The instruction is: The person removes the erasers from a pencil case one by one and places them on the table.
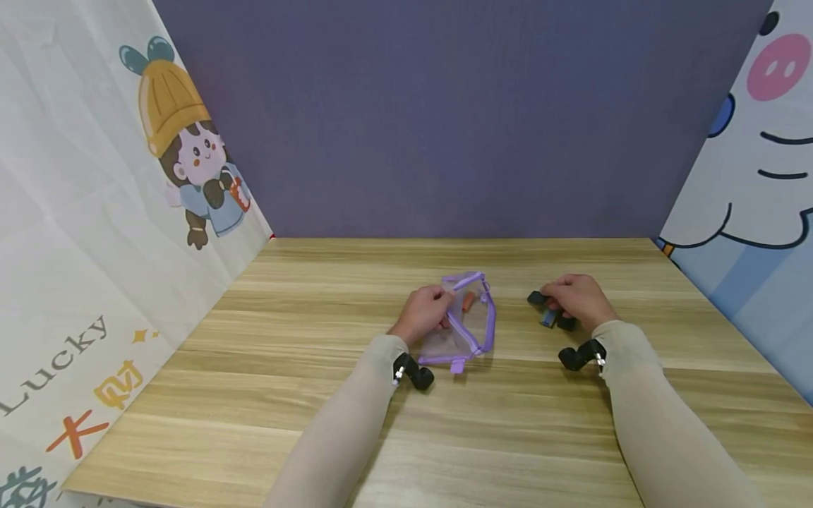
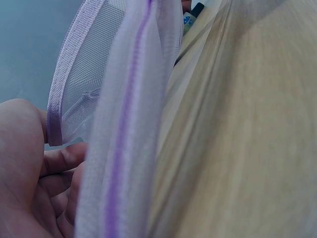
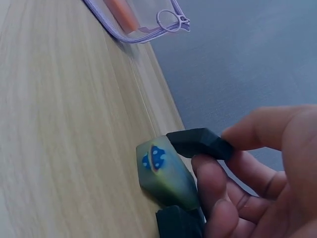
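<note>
My left hand (image 1: pixel 427 312) grips the near-left edge of a mesh zip pouch (image 1: pixel 490 326) with purple trim. The pouch's mouth gapes, and an orange stick-like piece (image 1: pixel 468 303) shows in it. To the right, my right hand (image 1: pixel 576 298) pinches one end of a dark, faceted piece (image 3: pixel 197 142) between its fingertips. Right beside that piece is a pale green block (image 3: pixel 166 171) printed with a blue, white-spotted figure. A second dark block (image 3: pixel 178 223) sits at the green block's lower end, close under the curled fingers.
Both hands work over a wood-grain table (image 1: pixel 508 437). A blue-grey panel (image 1: pixel 444 120) rises along its back edge. Printed cartoon cloths hang on the left (image 1: pixel 76 212) and right (image 1: pixel 762 176). Each wrist carries a black camera mount (image 1: pixel 574 356).
</note>
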Tool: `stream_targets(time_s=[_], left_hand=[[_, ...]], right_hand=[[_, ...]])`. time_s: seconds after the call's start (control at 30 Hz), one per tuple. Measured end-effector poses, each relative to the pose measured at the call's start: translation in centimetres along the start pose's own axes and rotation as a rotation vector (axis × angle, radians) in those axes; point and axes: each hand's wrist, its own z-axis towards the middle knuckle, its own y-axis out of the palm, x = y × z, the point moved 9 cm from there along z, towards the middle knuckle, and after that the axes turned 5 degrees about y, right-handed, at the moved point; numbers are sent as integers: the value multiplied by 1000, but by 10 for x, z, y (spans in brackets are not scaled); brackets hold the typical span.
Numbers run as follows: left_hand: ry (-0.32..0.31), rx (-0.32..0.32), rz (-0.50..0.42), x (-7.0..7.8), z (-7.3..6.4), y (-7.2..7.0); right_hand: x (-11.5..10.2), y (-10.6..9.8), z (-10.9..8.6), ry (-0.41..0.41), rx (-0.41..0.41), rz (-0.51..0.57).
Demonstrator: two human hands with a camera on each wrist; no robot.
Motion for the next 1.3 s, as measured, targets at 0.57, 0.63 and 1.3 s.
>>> stream_targets(time_s=[0.57, 0.63, 1.3], left_hand=[[7, -2, 3, 1, 0, 0], [6, -1, 0, 0, 0, 0], [2, -3, -3, -1, 1, 1]], right_hand=[[-2, 2, -2, 16, -50, -41], [-1, 2, -2, 26, -47, -44], [-3, 3, -3, 29, -51, -63]])
